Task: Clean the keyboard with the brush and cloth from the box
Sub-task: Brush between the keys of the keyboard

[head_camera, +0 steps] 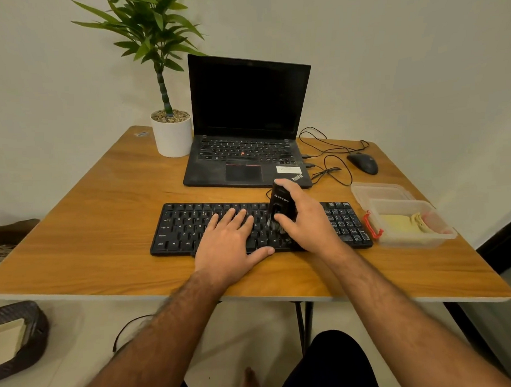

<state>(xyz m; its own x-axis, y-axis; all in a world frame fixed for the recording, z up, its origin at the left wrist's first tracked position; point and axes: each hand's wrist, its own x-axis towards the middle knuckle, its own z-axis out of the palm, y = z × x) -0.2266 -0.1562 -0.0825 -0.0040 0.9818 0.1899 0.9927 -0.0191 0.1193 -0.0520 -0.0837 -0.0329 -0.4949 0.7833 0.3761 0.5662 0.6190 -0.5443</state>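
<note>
Your right hand (303, 220) has its grip wrapped round the black brush (280, 205), bristles down on the keyboard (174, 228) mid-desk (104, 204), left hand (229, 237) flat on the keys, cloth (403, 221) in the box (441, 233) just right.

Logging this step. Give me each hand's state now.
Left hand: open, flat on the keyboard.
Right hand: gripping the brush, bristles on the keys.

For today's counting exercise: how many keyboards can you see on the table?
2. One separate keyboard lies at the front under both hands; the other is built into the laptop behind it. None seems hidden.
</note>
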